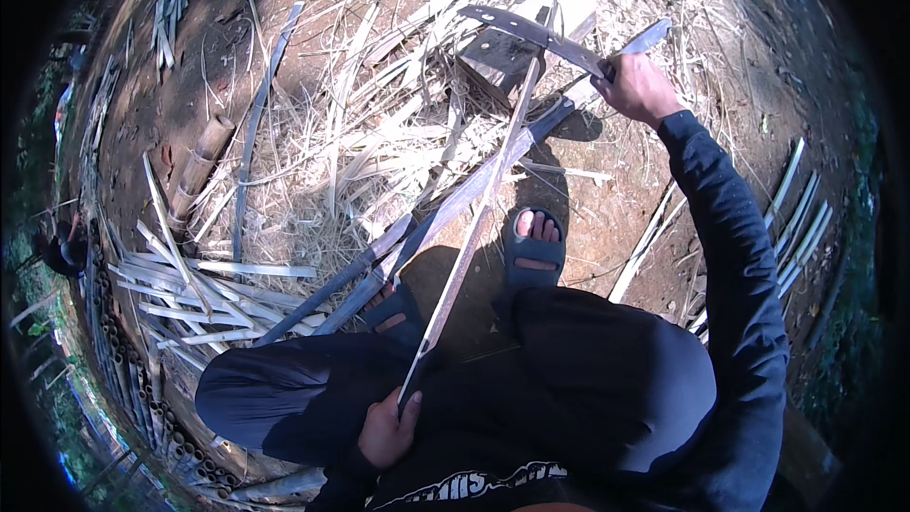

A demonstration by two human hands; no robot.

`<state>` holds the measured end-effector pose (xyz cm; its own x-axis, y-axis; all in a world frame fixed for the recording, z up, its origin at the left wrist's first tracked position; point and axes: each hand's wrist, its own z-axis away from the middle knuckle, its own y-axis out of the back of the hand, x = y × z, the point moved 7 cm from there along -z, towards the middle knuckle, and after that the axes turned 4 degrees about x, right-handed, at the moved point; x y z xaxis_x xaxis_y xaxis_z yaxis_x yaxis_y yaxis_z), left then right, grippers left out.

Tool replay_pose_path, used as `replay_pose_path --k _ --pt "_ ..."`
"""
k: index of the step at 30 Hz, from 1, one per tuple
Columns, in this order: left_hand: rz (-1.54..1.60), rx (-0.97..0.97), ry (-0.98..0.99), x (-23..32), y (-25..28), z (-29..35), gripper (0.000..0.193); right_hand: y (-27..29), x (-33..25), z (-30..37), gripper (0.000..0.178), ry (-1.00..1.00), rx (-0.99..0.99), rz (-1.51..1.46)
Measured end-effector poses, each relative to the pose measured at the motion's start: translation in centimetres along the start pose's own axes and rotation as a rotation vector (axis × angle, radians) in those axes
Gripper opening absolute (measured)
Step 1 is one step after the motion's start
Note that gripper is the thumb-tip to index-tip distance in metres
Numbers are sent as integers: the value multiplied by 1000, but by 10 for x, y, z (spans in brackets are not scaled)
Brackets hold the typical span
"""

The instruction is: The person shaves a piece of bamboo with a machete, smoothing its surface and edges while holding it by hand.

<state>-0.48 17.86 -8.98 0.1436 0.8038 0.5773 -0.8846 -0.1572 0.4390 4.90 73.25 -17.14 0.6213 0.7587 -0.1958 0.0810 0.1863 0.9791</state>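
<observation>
Black-sleeved, the right hand (pixel 642 88) is wrapped around the handle of a curved knife (pixel 512 24), whose dark blade, dotted with a few pale spots, points toward the upper left. Down near the lap, the left hand (pixel 387 429) grips the near end of a long, narrow strip (pixel 471 239), which slants up between the knees to a wooden block (pixel 488 64); its far end lies just by the blade, though whether the two touch I cannot tell. Pale lettering, bent by folds, crosses the front of the dark shirt (pixel 474 485) close to the left hand. Beneath the strip, long greyish lengths (pixel 445 211) lie diagonally across the ground, past the sandals (pixel 534 261). Farther out, pale shavings (pixel 313 166) cover the soil around the block, with a bamboo section (pixel 201 166) and a heap of split strips (pixel 204 296) to the left.
</observation>
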Motion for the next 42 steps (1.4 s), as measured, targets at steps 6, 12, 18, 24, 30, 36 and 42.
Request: replay_pose_path --k 6,12,18,24,30,36,42 --pt "38 -46 37 -3 -4 -2 25 -5 79 -37 52 -280 19 96" --pt "-43 -7 31 22 5 4 30 -1 31 32 45 -311 84 -157" --pt "-230 182 -92 51 14 -25 26 -5 -82 101 31 -43 -40 -367" --pt "-497 384 -239 73 -10 -78 26 -7 -168 162 38 251 -250 -276" --pt "-598 441 -232 70 -19 -77 22 -2 -164 148 38 366 -220 -124" --pt "-580 393 -202 66 -18 -80 19 -3 -110 98 27 74 -142 -208" --pt "-496 307 -218 53 -15 -66 18 -7 -126 92 32 216 -201 -130"
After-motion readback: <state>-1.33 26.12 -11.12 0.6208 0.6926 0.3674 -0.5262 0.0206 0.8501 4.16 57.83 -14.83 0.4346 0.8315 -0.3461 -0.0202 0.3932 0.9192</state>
